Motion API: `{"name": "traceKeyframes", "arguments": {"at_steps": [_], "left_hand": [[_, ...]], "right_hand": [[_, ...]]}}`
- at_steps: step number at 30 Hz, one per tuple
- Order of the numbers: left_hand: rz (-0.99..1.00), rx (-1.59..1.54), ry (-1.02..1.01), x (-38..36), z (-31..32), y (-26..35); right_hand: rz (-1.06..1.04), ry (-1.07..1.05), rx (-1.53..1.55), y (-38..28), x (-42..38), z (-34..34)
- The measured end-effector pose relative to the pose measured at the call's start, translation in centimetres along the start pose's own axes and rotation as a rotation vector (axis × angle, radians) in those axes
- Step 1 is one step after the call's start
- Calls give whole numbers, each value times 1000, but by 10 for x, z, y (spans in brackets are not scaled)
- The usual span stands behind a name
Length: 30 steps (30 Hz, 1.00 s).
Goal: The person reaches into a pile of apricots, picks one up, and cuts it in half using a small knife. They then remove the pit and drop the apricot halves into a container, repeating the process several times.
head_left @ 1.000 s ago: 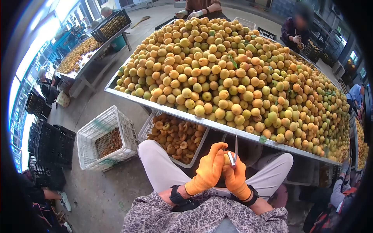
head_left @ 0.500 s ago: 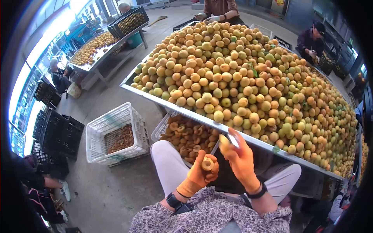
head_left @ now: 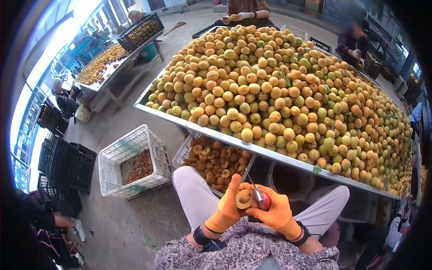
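Left hand (head_left: 228,207) pinches an apricot half (head_left: 244,199), cut face up; right hand (head_left: 275,210) grips the knife (head_left: 257,192) beside it; best to keep the blade shallow, angled away from the fingers.

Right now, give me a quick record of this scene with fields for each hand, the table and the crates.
left hand: orange glove, holds a halved apricot
right hand: orange glove, holds a small knife
table: metal rim, heaped with whole apricots
near crate: white, halved apricots inside
left crate: white, partly filled
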<state>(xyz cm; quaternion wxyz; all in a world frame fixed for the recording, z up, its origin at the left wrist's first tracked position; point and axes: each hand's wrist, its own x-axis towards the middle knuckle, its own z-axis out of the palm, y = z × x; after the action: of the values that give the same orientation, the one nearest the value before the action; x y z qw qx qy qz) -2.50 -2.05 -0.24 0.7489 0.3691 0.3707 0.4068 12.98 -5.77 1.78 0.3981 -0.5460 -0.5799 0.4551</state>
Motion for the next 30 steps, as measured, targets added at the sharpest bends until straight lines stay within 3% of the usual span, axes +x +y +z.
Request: {"name": "traceKeyframes", "arguments": {"at_steps": [2,4,7,9,13,16,19,22,24,28,30], "left_hand": [[-126,-134,56,0,3,-2],[-261,-223,-12,4,-4,-12],[-242,-158,-20,6,-2,-25],[-270,-149,23,6,2,-31],[-350,-203,69,10,6,-41],[-422,-227,129,5,16,-43],[-361,-141,135,2,22,-43],[-453,36,12,1,18,-37],[-709,-142,-88,10,5,-45],[-714,-22,-2,6,11,-45],[-596,40,-285,2,3,-42]], "right_hand": [[-3,31,23,0,-8,-1],[-7,59,46,7,-14,-1],[-73,138,-35,25,-24,-2],[46,125,-1,28,-30,-3],[69,147,-32,32,-34,-5],[-94,207,-42,37,-30,-3],[-103,139,-65,44,-31,-7],[-125,109,-90,47,-32,-11],[-137,81,-130,50,-33,-15],[-107,78,-115,62,-36,-21],[-71,92,-44,62,-38,-22]]}}
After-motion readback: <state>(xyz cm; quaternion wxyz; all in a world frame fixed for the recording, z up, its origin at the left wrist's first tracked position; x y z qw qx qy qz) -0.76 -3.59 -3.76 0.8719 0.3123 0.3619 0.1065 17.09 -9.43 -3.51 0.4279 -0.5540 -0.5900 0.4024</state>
